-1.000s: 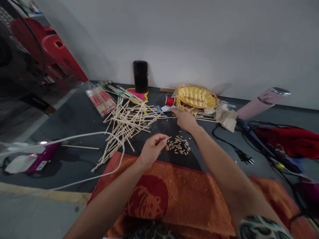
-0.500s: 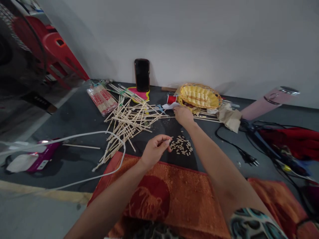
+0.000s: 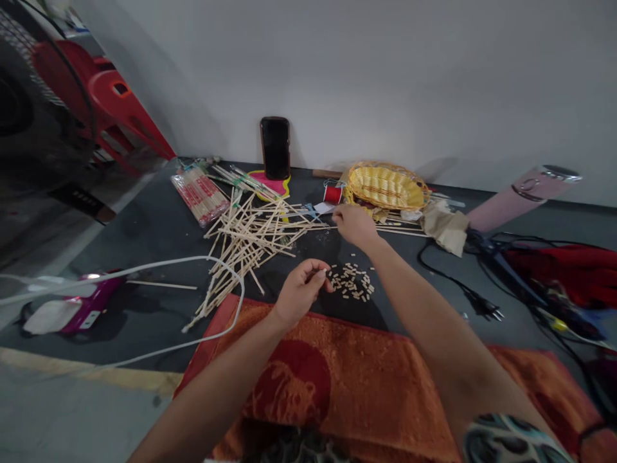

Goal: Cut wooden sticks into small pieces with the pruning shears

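Observation:
My left hand is closed in a pinch on a tiny pale piece at its fingertips, just left of a scatter of short cut stick pieces. My right hand is farther forward, its fingers drawn together beside a small white paper. Whether anything sits between those fingertips cannot be made out. Behind the right hand are a spool of red thread and a yellow woven basket. Thin wooden sticks lie in a loose heap to the left of both hands.
A phone leans on the wall, near packaged sticks. A purple device with a white cable is at left. On the right are a pink flask, crumpled brown paper and a black plug. An orange towel lies in front.
My right hand has shifted slightly back from the white paper, which now lies lower and shows less. My left hand keeps its pinch in nearly the same place. The view has shifted slightly.

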A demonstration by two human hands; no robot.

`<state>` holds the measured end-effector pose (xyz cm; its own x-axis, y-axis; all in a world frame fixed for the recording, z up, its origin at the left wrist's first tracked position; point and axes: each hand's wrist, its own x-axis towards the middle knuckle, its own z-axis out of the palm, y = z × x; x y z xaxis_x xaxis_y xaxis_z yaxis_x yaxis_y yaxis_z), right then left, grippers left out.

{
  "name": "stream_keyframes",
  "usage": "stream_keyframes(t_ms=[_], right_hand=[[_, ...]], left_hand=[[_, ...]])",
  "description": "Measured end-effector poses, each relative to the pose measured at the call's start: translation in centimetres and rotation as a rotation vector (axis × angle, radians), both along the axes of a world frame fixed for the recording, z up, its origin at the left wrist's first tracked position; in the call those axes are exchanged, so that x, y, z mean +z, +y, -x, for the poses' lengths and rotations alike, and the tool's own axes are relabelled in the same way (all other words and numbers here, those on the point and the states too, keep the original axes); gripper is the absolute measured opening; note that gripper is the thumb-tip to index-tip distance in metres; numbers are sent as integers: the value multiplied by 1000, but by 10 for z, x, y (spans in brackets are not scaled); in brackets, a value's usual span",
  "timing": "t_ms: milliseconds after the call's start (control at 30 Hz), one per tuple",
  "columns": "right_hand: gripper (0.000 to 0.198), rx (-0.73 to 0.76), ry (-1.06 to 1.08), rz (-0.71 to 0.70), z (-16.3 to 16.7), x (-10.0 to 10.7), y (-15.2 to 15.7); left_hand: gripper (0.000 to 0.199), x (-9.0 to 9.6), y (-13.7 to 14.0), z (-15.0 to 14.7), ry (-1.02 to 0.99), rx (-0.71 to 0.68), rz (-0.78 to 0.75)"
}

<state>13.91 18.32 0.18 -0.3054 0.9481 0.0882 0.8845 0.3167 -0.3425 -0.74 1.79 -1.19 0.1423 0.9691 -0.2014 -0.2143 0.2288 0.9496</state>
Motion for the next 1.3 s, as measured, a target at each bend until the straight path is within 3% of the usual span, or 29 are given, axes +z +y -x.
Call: stream_keyframes(t_ms=[133,233,333,467,567,667,767,833,900,1167,1300], right_hand=[[23,188,190,44,-17,16,-63],[21,326,582,158,-32,16,-112],[19,325,737,186,-41,6,-150],[13,308,846,168,-46,-7,-175],[12,315,814,131,-50,-10,-179],[16,245,605,-19,-63,-10,-172],[19,27,195,-189,-86,-11,-163],[24,-138,-19,-202,-103,-16,-157],[27,-204,-117,-201,-118,-23,-153],[19,-157,-140,-182,-131,-35,-144],[26,-259,179,-186,-127,-24,-145]], left_hand=[[31,-1,-2,0,-33,-18,4],[36,-1,-6,-2,-50,-113,16],[36,0,-11,-6,-66,-199,31],[34,0,-16,-11,-15,-312,20],[34,-1,-17,-14,27,-329,35],[31,-1,-16,-14,32,-306,47],[29,-1,-15,-13,21,-267,68],[30,-1,-13,-12,13,-248,83],[30,-2,-12,-12,4,-234,93],[23,-1,-12,-12,-102,-187,94],[23,0,-12,-12,-147,-141,121]])
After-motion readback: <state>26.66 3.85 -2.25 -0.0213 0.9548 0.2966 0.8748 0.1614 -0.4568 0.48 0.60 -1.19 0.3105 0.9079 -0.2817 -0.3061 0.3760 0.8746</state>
